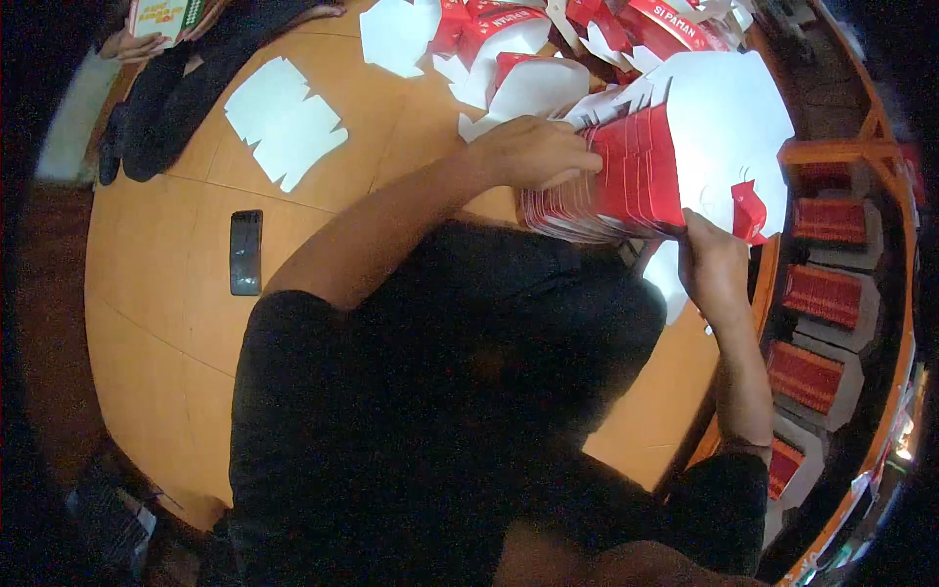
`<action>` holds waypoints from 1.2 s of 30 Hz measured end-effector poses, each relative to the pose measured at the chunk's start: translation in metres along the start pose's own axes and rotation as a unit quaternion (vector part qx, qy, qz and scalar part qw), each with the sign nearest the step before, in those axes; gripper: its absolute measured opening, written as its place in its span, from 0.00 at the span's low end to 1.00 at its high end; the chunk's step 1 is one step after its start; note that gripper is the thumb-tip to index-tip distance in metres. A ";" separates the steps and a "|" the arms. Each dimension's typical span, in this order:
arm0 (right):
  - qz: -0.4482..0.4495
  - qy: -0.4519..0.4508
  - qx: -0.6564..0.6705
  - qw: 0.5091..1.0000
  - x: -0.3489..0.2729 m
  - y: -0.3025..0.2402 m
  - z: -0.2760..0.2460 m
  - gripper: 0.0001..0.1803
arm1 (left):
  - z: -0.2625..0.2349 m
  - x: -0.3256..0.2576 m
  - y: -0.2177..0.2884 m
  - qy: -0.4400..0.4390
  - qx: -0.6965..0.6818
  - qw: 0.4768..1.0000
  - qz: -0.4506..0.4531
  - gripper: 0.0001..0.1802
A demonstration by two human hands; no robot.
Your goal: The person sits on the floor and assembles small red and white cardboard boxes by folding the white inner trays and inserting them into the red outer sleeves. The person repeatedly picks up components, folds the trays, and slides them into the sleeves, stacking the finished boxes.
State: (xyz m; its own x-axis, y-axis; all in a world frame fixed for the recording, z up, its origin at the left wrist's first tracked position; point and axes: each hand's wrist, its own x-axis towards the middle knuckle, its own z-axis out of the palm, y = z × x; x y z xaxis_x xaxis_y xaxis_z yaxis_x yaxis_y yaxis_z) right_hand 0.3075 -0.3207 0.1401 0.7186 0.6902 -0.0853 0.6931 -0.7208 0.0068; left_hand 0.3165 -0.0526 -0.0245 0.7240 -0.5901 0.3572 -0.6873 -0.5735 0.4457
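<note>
- Two bare hands are working one thick stack of red-and-white flat carton blanks [626, 181], held on edge just above the right part of the round wooden surface [166, 293].
- Left hand [533, 152] is lying over the stack's left end, fingers curled down and pressing into the fanned edges of the blanks.
- Right hand [712, 262] is gripping the stack's near right corner from below, thumb and fingers closed on the blanks.
- Stack is leaning against a big white cardboard sheet [729, 112] at the far right.
- More loose red and white blanks [509, 49] are lying in a heap across the far side of the surface, just beyond the left hand.
- One white die-cut blank [284, 122] is lying flat, well apart to the far left.
- Dark phone [245, 251] is lying face up on the left, alone.
- Rows of red stacked blanks in grey boxes [827, 293] are sitting lower down at the right edge, beyond the surface rim.
- Another person's hand [137, 44] is holding a printed card at the far left corner.
</note>
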 end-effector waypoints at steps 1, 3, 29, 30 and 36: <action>-0.011 0.011 0.003 1.000 0.000 0.000 -0.001 0.13 | 0.002 0.000 -0.001 -0.004 -0.002 1.000 0.002 0.13; 0.001 0.012 -0.013 1.000 -0.002 0.002 0.004 0.14 | 0.005 -0.001 0.000 -0.024 -0.002 1.000 0.007 0.12; -0.074 -0.030 0.003 0.997 0.009 0.003 0.014 0.14 | -0.006 -0.014 0.048 0.047 -0.051 0.997 0.020 0.08; -0.073 -0.037 0.007 0.997 0.010 0.002 0.013 0.13 | -0.004 -0.014 0.056 0.095 -0.115 0.986 -0.067 0.09; -0.051 0.009 0.174 0.983 0.004 0.006 0.006 0.17 | -0.005 0.020 0.088 0.321 -0.333 0.819 -0.341 0.24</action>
State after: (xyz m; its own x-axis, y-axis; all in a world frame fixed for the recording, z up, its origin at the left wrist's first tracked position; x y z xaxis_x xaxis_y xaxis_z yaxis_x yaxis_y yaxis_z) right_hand 0.3141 -0.3228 0.1343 0.6488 0.7593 -0.0492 0.7031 -0.6230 -0.3429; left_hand 0.2710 -0.1117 0.0262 0.9545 0.2804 0.1013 -0.0812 -0.0823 0.9933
